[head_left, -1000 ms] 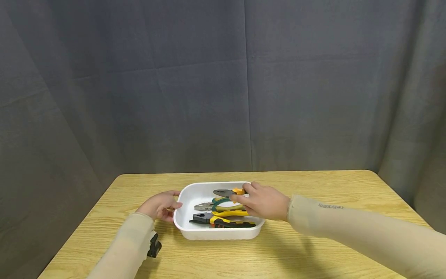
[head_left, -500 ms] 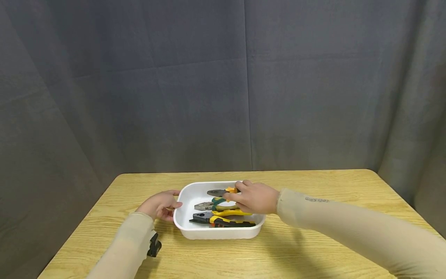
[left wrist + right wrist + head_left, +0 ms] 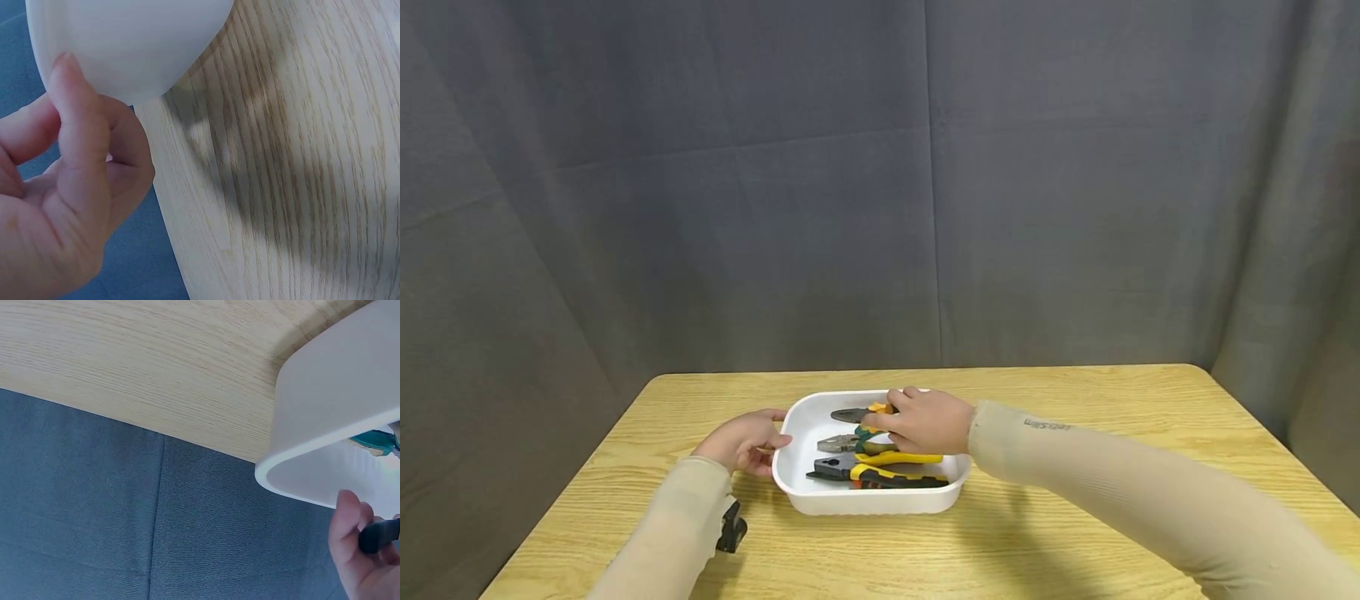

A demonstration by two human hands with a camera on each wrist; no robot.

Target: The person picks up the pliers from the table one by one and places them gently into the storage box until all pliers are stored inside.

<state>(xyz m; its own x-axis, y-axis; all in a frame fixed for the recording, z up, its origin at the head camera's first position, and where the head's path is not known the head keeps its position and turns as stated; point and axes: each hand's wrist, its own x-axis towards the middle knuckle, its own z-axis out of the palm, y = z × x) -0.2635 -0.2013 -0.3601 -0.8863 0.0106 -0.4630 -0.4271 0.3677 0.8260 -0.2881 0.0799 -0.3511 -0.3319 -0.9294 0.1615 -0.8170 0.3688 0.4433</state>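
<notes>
A white plastic basin (image 3: 865, 502) holds several pliers in a row. My left hand (image 3: 748, 442) grips its left rim, thumb over the edge and fingers beneath, as the left wrist view also shows. Over the basin's far right part, my right hand (image 3: 925, 423) grips the orange-handled pliers (image 3: 850, 415), whose dark head points left; a black handle end (image 3: 375, 537) shows between the fingers in the right wrist view. Green-handled pliers (image 3: 838, 443) lie just nearer, partly covered by the hand. Closest to me rest the yellow-and-black pliers (image 3: 835, 468).
The basin stands on a wood-grain table (image 3: 1075, 517). Behind the table's far edge hangs a dark grey curtain (image 3: 850, 208). A small black device (image 3: 732, 527) is on the left wrist. Pale sleeves (image 3: 1097, 467) cover both forearms.
My right hand has moved left, carrying the orange-handled pliers toward the basin's left side. The left hand, the basin and the other pliers have stayed put.
</notes>
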